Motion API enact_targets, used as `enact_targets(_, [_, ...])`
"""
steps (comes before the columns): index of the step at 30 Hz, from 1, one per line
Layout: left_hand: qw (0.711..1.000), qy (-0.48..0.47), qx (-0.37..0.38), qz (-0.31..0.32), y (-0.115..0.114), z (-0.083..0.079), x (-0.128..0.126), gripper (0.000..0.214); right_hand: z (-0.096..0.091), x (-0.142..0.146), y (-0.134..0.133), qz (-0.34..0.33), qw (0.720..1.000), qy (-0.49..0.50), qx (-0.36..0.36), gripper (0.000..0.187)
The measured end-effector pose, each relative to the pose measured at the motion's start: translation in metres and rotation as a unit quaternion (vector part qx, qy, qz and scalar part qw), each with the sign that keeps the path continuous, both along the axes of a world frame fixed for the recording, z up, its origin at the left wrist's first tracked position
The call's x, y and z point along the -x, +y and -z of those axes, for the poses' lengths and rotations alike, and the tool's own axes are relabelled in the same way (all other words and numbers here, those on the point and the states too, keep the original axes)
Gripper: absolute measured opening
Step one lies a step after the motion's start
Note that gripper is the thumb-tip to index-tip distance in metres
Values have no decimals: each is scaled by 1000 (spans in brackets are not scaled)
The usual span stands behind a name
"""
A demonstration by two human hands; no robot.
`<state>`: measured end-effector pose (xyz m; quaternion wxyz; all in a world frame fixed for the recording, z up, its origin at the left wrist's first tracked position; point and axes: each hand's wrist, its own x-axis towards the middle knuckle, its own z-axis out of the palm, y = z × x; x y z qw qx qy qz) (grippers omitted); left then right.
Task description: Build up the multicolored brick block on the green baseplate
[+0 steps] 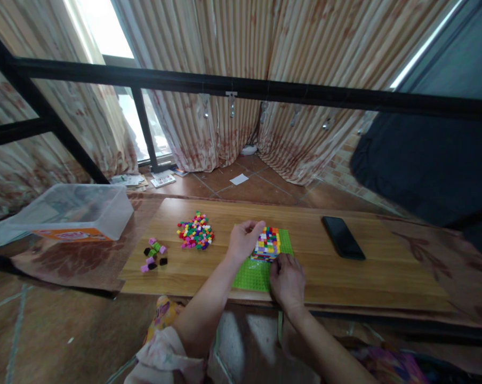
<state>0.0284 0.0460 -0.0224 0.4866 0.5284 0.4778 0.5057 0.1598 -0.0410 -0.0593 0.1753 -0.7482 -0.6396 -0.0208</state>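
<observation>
A block structure (268,244) of many colours, built from small toy bricks, stands on a green baseplate (252,276) on the wooden board. My left hand (244,241) is at the structure's left side, its thumb and fingers pinched together by the upper left corner. Whatever lies between those fingertips is too small or hidden to tell. Low at the front right corner, my right hand (288,280) is curled closed, its knuckles by the structure and over the baseplate's right edge. Its fingertips are mostly hidden.
Left of my hands lies a pile of loose coloured bricks (196,232). Nearer the board's left edge are several pink, green and black bricks (155,247). A black phone (342,238) rests to the right. A clear plastic bin (85,208) stands beyond the wooden board (385,285).
</observation>
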Motion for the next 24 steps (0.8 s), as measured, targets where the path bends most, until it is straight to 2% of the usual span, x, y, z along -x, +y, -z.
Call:
enact_targets(6, [999,-18,49,12,-6,2,-13,43,-2,1,-1,-1,1000,6,-6,21])
enact_targets(11, [997,-37,59,21,-9,6,-17,34,-3,1,-1,-2,1000,11,-2,19])
enact_targets(18, [996,83,14,-7,-15,2,-20,28,1,-2,-2,-10,1000,-1,-15,19])
enact_targets(24, [993,112,-11,-24,-22,-3,-17,32,5,-6,-2,-22,999,-22,-16,17])
